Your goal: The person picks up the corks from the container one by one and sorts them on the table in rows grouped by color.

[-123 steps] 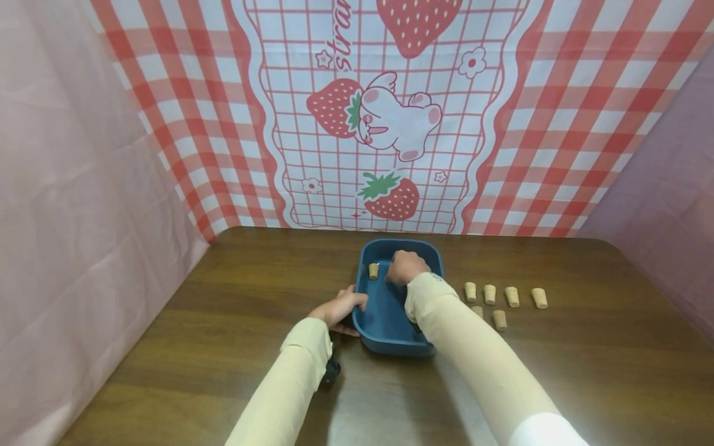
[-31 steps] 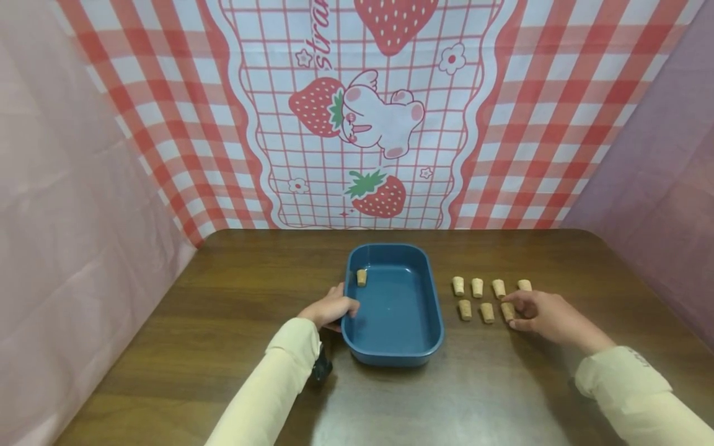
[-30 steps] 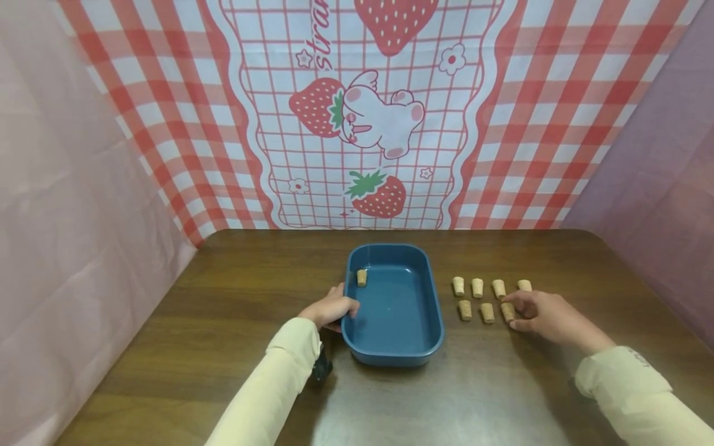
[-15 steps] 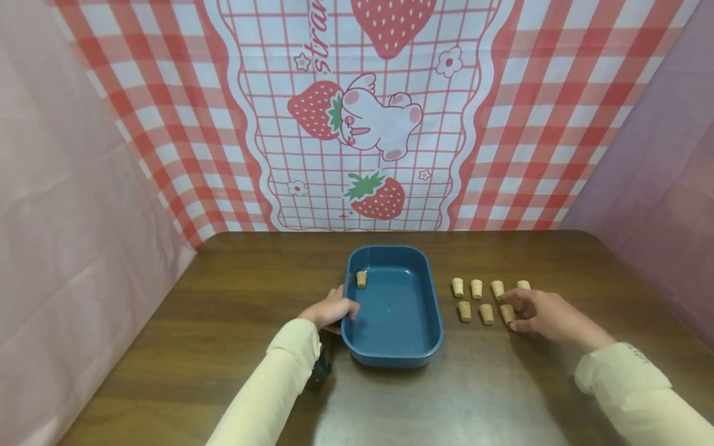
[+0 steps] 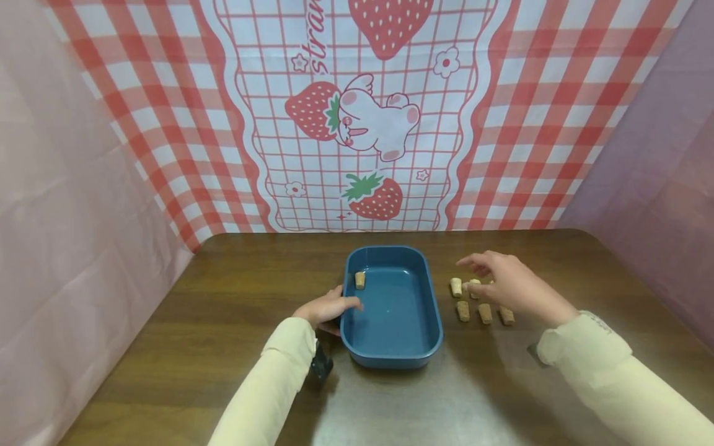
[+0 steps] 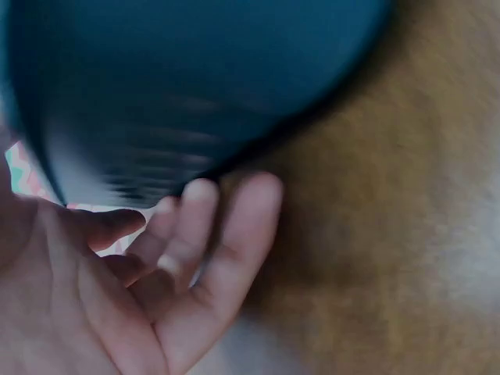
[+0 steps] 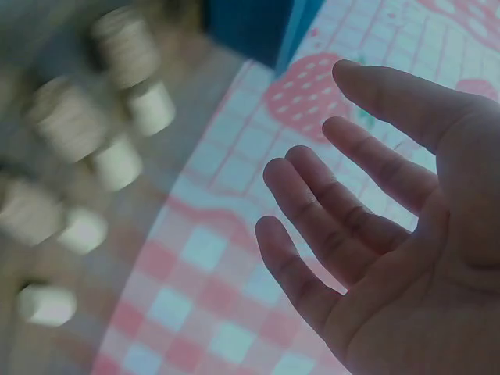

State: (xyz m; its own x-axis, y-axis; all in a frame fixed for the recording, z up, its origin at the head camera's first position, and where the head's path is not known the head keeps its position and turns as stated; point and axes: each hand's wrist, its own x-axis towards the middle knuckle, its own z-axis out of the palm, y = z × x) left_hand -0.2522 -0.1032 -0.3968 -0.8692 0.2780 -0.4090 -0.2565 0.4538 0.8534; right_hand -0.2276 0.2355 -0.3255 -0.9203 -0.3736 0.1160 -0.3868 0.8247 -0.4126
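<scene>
My left hand [image 5: 326, 310] holds the left side of a deep blue plastic bin [image 5: 390, 360], thumb over the rim and fingers outside. The left wrist view shows the fingers [image 6: 258, 203] at the bin's lower edge. One tapered cork stopper [image 5: 360, 280] sits inside, near the back left. My right hand [image 5: 510, 285] hovers empty over the corks right of the bin, fingers spread and relaxed. The front row holds three corks, the rightmost cork [image 5: 506, 316] just below the hand. Behind them, a cork [image 5: 455, 287] shows at the back row's left end; the hand partly hides that row.
A brown wooden table [image 5: 234, 347] carries everything. A red-and-white checked strawberry cloth [image 5: 368, 124] hangs along its far edge. Pale pink cloth [image 5: 83, 217] hangs on the left and purplish cloth [image 5: 658, 186] on the right. Several blurred corks [image 7: 70, 117] appear in the right wrist view.
About four seconds ago my right hand was inside the bin; later it was at the front row's rightmost cork, now left on the table. It has since lifted and moved left. The left hand stayed.
</scene>
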